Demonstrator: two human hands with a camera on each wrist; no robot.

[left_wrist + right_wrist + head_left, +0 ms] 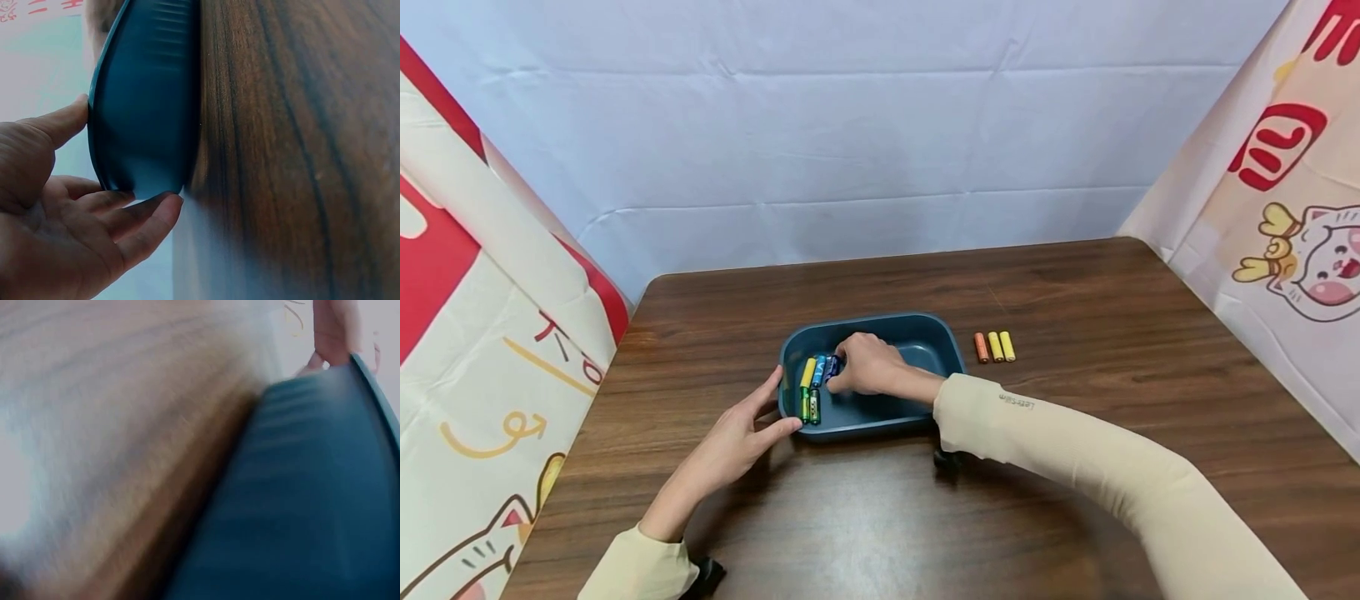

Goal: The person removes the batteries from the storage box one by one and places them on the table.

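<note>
A dark blue plastic box (891,425) with rounded corners stands on the wooden table. Several batteries lie grouped at its left end: a yellow battery (808,372), a blue battery (819,371), green ones (815,406) and a dark blue battery (831,367). My right hand (871,365) reaches inside and pinches the dark blue battery between thumb and fingers. In the right wrist view the box's outer wall hides those fingers. At the left corner, my left hand (741,437) touches the box with spread, fairly straight fingers; its thumb (72,119) rests at the rim.
To the right of the box, an orange battery (981,347) and two yellow batteries (1002,347) lie side by side on the table (1075,333). A pale cloth (850,150) hangs behind the table, with printed cloths (1292,242) at the sides.
</note>
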